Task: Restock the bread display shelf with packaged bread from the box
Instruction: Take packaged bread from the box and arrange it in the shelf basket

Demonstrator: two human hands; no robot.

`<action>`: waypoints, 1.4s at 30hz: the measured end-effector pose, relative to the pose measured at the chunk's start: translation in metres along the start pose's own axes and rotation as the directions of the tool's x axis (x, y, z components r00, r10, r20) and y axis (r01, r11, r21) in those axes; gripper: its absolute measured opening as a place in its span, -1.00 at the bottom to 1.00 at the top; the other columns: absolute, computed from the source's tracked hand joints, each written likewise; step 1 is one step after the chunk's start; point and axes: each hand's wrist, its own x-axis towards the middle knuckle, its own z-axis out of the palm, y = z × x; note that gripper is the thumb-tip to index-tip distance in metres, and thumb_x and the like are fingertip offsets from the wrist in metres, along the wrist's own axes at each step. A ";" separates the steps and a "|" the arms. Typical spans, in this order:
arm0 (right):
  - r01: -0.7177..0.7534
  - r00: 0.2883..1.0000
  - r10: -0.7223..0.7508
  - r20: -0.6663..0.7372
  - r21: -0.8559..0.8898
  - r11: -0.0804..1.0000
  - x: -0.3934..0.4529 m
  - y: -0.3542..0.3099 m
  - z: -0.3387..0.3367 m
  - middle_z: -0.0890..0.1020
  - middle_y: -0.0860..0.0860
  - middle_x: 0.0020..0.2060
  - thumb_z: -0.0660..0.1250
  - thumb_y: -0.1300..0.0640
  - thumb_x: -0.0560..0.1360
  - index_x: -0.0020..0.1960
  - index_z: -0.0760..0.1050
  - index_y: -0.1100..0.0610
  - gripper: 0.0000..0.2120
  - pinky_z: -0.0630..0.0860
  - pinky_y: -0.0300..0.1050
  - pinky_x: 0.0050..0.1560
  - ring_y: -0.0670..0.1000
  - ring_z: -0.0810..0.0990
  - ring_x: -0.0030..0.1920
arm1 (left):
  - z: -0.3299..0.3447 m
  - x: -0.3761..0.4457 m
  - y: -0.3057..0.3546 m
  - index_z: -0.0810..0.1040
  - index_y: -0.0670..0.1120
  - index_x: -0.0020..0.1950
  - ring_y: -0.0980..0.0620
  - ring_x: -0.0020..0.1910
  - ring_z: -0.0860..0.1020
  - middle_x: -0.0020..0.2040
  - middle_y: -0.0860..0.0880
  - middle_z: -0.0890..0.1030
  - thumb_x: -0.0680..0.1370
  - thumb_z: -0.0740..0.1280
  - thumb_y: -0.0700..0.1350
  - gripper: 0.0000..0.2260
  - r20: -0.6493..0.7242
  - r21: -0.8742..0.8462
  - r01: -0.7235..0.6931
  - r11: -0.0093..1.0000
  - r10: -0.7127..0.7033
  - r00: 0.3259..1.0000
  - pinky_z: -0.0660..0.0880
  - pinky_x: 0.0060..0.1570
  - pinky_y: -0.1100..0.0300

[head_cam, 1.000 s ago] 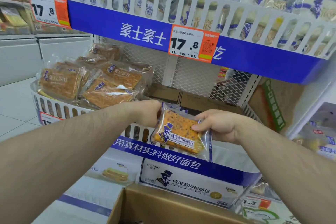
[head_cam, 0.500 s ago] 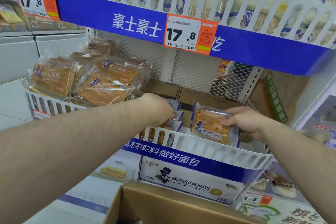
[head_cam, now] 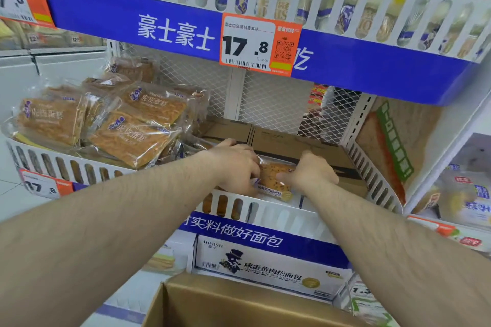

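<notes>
Both hands reach over the white slotted front rail of the shelf (head_cam: 279, 211). The left hand (head_cam: 236, 167) and right hand (head_cam: 309, 171) each grasp a side of one bread packet (head_cam: 275, 180), which sits just behind the rail near the shelf's front edge. An open cardboard box (head_cam: 239, 302) stands below.

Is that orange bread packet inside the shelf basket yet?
Inside: the bread packet sits behind the basket's white rail, both hands on it.
</notes>
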 end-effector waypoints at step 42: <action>-0.388 0.709 0.487 0.510 -0.295 0.873 -0.210 0.195 0.186 0.44 0.14 0.31 0.42 -0.34 0.36 0.42 0.25 0.11 -0.17 0.49 -0.04 -0.06 0.17 0.53 0.24 | 0.129 -0.117 0.176 0.55 0.04 0.09 0.11 -0.05 0.55 0.01 0.11 0.56 0.54 0.32 -0.11 -0.85 0.203 -0.785 0.164 0.598 -0.003 0.979 0.55 0.02 0.15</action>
